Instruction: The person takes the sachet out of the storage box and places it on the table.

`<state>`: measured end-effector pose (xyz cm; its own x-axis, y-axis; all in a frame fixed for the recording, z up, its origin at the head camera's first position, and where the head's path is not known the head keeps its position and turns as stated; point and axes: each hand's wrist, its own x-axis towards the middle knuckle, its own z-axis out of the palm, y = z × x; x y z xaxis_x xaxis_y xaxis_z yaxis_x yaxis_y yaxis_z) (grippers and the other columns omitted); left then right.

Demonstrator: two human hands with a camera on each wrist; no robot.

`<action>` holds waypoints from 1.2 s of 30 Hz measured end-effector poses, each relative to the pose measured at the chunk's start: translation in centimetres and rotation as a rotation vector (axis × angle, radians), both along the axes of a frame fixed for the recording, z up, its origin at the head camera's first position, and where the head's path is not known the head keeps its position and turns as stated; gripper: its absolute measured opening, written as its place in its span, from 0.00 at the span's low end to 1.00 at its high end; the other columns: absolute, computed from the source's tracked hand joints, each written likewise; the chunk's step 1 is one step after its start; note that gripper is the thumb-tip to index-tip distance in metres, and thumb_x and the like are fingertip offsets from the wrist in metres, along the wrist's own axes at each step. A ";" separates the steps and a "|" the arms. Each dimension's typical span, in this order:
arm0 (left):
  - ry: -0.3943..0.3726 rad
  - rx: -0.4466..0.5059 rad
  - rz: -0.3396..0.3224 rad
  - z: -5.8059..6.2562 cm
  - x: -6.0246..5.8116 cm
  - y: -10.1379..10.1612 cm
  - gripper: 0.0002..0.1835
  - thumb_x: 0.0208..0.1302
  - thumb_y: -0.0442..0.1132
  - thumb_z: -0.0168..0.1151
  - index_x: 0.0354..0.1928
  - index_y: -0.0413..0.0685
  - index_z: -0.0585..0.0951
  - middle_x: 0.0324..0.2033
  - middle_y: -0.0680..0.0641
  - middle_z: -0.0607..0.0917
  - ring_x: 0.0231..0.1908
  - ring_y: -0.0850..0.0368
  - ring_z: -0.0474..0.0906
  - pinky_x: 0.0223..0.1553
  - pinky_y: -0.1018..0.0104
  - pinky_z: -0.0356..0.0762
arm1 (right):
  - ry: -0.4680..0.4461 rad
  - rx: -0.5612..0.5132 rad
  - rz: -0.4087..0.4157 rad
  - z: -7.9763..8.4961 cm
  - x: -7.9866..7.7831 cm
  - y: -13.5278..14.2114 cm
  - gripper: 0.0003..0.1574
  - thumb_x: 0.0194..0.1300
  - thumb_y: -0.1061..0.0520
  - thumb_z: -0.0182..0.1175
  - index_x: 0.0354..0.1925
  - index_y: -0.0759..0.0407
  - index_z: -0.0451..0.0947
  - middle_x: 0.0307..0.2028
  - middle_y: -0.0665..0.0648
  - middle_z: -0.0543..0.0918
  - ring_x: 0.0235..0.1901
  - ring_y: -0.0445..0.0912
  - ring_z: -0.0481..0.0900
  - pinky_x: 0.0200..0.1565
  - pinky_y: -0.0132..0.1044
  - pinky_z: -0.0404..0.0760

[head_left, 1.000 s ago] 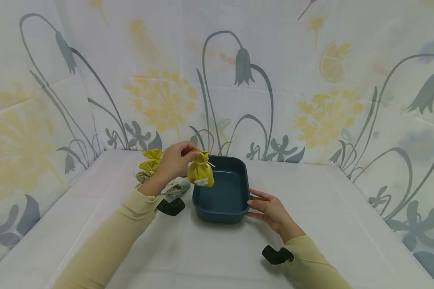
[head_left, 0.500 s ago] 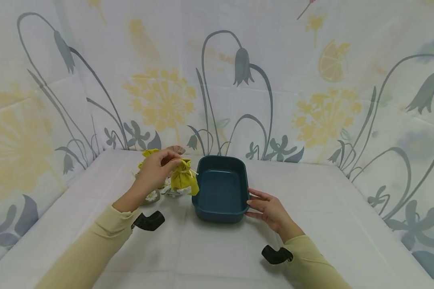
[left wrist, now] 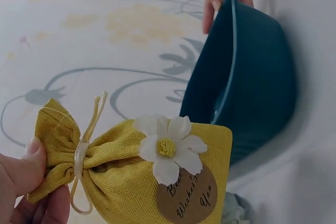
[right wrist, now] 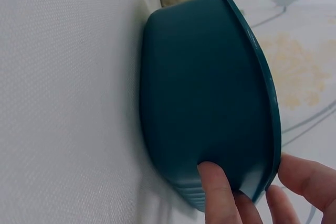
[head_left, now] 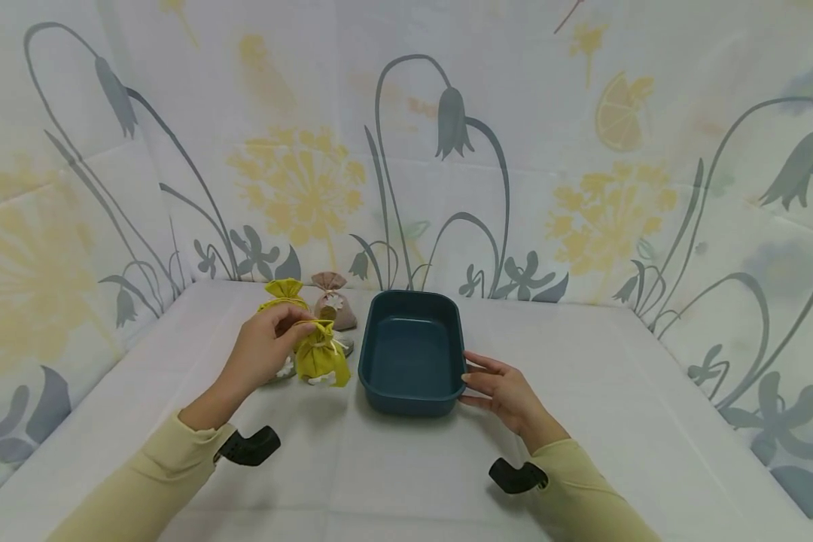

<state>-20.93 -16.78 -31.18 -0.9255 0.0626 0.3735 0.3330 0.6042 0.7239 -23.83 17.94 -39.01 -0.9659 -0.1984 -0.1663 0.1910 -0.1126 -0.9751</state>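
Observation:
In the head view my left hand (head_left: 260,342) pinches the gathered top of a yellow drawstring pouch (head_left: 320,360), left of the blue basin. Up close in the left wrist view, the pouch (left wrist: 123,177) has a white cord, a white cloth flower and a round brown "Best Wishes" tag. My right hand (head_left: 508,391) touches the right side of the dark blue basin (head_left: 412,405) with fairly straight fingers. In the right wrist view, fingertips (right wrist: 212,177) rest against its outer wall (right wrist: 205,87) and near the rim. No pouch shows inside the basin.
Behind the left hand stand another yellow pouch (head_left: 284,290) and a pinkish-brown pouch (head_left: 344,312). Greyish pouches (head_left: 284,373) are partly hidden by the hand and the held pouch. White cloth (head_left: 406,482) covers the table; a floral-print curtain (head_left: 549,173) hangs behind.
My left hand has carried the yellow pouch from over the basin's left edge to the left and nearer me, uncovering the pinkish-brown pouch. The right hand and basin stay put.

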 end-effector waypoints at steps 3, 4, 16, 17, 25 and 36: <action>-0.003 -0.001 0.003 -0.5 0.2 -0.4 0.09 0.64 0.38 0.60 0.41 0.40 0.80 0.36 0.45 0.82 0.37 0.52 0.77 0.38 0.59 0.75 | -0.002 0.001 -0.001 0.0 0.0 0.0 0.33 0.63 0.69 0.54 0.66 0.68 0.61 0.63 0.72 0.62 0.52 0.55 0.74 0.46 0.49 0.77; -0.007 -0.008 0.007 -0.7 0.2 -0.5 0.09 0.64 0.38 0.60 0.41 0.40 0.80 0.36 0.46 0.82 0.37 0.52 0.77 0.38 0.59 0.75 | -0.002 0.001 -0.001 0.0 0.0 0.0 0.33 0.63 0.69 0.54 0.66 0.68 0.61 0.63 0.72 0.62 0.52 0.55 0.74 0.46 0.49 0.77; -0.040 -0.019 0.051 -3.0 -0.7 -0.8 0.09 0.63 0.37 0.61 0.40 0.38 0.80 0.36 0.44 0.82 0.38 0.50 0.77 0.39 0.58 0.75 | -0.004 0.005 -0.007 0.0 0.0 0.0 0.32 0.63 0.69 0.55 0.65 0.68 0.61 0.62 0.72 0.63 0.48 0.52 0.77 0.45 0.48 0.77; -0.039 -0.017 0.055 -3.1 -0.8 -0.7 0.09 0.63 0.37 0.61 0.40 0.38 0.80 0.36 0.44 0.82 0.38 0.50 0.77 0.39 0.58 0.75 | -0.004 0.004 -0.008 0.0 0.0 0.0 0.32 0.63 0.69 0.55 0.65 0.68 0.62 0.62 0.71 0.63 0.48 0.52 0.77 0.45 0.48 0.77; -0.046 -0.011 0.093 -4.0 -2.2 0.0 0.09 0.63 0.37 0.61 0.41 0.38 0.81 0.36 0.43 0.82 0.37 0.50 0.75 0.39 0.57 0.73 | -0.002 0.002 -0.008 0.0 -0.1 0.0 0.32 0.63 0.69 0.55 0.65 0.68 0.62 0.62 0.71 0.63 0.49 0.53 0.76 0.45 0.49 0.77; 0.020 0.025 0.122 -4.8 -4.2 0.0 0.09 0.63 0.36 0.61 0.41 0.35 0.80 0.37 0.40 0.82 0.39 0.48 0.75 0.41 0.56 0.73 | -0.004 0.009 -0.011 0.1 0.0 0.0 0.32 0.63 0.69 0.55 0.65 0.68 0.62 0.62 0.71 0.63 0.49 0.53 0.76 0.46 0.49 0.77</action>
